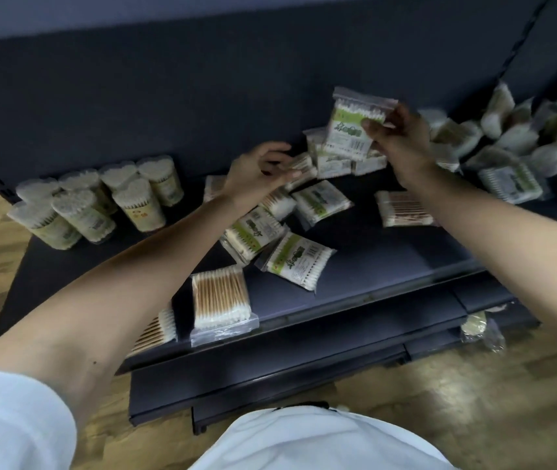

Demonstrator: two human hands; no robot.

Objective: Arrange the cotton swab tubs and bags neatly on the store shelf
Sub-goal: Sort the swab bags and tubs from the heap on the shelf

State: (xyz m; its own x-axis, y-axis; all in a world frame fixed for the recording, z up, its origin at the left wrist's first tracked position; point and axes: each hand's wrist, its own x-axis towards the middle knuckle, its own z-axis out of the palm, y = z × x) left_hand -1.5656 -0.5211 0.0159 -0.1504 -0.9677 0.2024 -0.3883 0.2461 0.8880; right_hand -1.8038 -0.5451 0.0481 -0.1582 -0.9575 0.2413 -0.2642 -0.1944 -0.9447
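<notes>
1. My right hand [400,139] is raised near the back panel [202,96]; its fingers and thumb pinch a green-label bag [351,125] upright, above a short row of standing bags [338,162].
2. My left hand [256,173] reaches in just left of that row; its fingers are loosely curled, tips at a small bag [301,167]; I cannot tell whether they grip it.
3. Cotton swab tubs [101,201] stand clustered at the left end of the dark shelf [389,266].
4. Loose bags [299,259] lie scattered across the middle; one wooden-stick bag [220,300] sits at the front edge; a jumbled heap [524,130] fills the right end.
</notes>
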